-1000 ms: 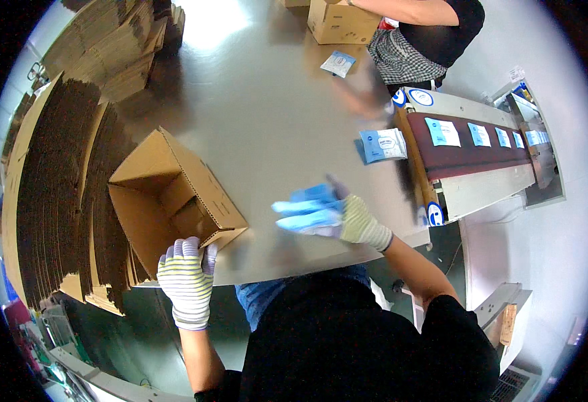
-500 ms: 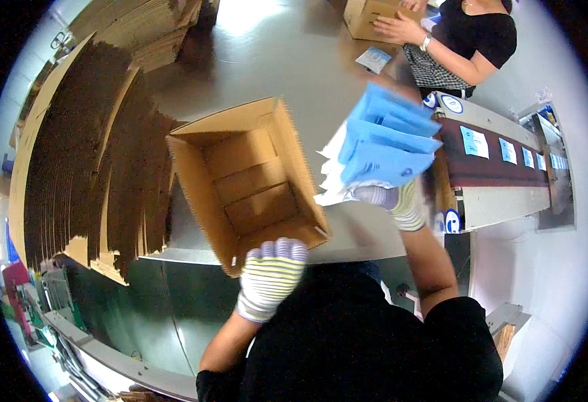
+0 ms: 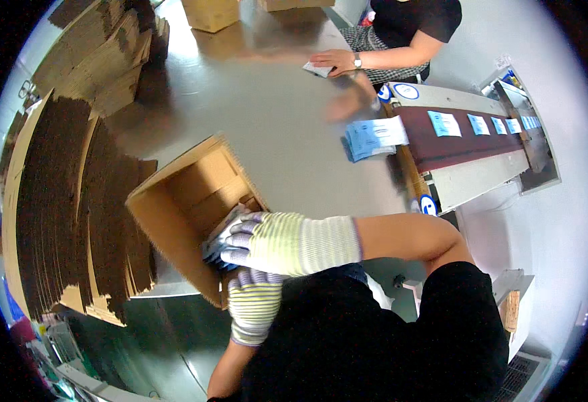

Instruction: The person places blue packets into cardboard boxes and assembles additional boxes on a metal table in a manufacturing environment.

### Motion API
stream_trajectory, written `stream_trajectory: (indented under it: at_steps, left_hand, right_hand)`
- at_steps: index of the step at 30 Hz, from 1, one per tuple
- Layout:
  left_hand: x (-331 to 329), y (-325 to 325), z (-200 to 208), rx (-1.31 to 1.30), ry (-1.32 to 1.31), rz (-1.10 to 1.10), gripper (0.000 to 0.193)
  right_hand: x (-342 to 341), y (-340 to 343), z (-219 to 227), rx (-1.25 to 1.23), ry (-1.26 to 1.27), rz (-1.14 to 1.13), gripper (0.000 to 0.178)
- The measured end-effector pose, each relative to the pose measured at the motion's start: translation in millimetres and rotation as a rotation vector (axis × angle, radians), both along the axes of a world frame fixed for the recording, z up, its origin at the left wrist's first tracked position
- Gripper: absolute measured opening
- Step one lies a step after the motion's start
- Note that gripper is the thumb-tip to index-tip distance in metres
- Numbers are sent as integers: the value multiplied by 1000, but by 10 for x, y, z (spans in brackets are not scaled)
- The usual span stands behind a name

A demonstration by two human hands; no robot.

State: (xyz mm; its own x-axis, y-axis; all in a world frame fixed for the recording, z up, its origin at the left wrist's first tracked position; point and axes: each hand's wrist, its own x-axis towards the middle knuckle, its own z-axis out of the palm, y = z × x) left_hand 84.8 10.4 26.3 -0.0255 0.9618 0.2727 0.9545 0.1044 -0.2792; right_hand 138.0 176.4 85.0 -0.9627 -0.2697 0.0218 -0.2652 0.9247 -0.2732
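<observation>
Right hand (image 3: 277,244), in a striped knit glove, is resting over a bundle of blue-and-white packets (image 3: 215,253) inside the open cardboard box (image 3: 166,218); its fingers are lying bent across them, but the thumb is not showing, so whether it is gripping or merely pressing cannot be told. Left hand (image 3: 256,307), gloved alike, is grasping the box's near wall at the rim. The box is sitting at the near edge of the metal table (image 3: 307,181), mouth toward the wearer, beside upright flattened cartons (image 3: 46,214). By judgement, the step in hand is the placing of the bundle at the box's near end; the next move is calling for a clean release, without dragging the packets askew, while the left hand is steadying the wall. A further packet stack (image 3: 374,137) is lying by the end of the conveyor belt (image 3: 455,151), where single packets (image 3: 445,124) are sitting in a spaced row. Across the table, a co-worker's hand (image 3: 334,61) is resting on a pale packet (image 3: 315,69). Regarding markings, the stack's top packet is showing small dark print, its lettering not resolving reliably; the right hand is covering much of the bundle's faces. Round blue-and-white stickers (image 3: 406,92) are marking the conveyor frame.
</observation>
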Motion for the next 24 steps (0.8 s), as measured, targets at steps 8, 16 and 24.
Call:
stream_trajectory:
  at_steps: [8,16,24]
  left_hand:
    - [-136,144,283,-156,-114,58,31]
    - [-104,166,274,-274,-230,66,31]
    - [-113,155,240,-202,-171,45,29]
  right_hand:
    - [1115,2560,-129,260,-109,-835,41]
    - [1387,3536,-590,151,-601,-798,47]
    - [1521,3377,-1568,262,-701,-440,33]
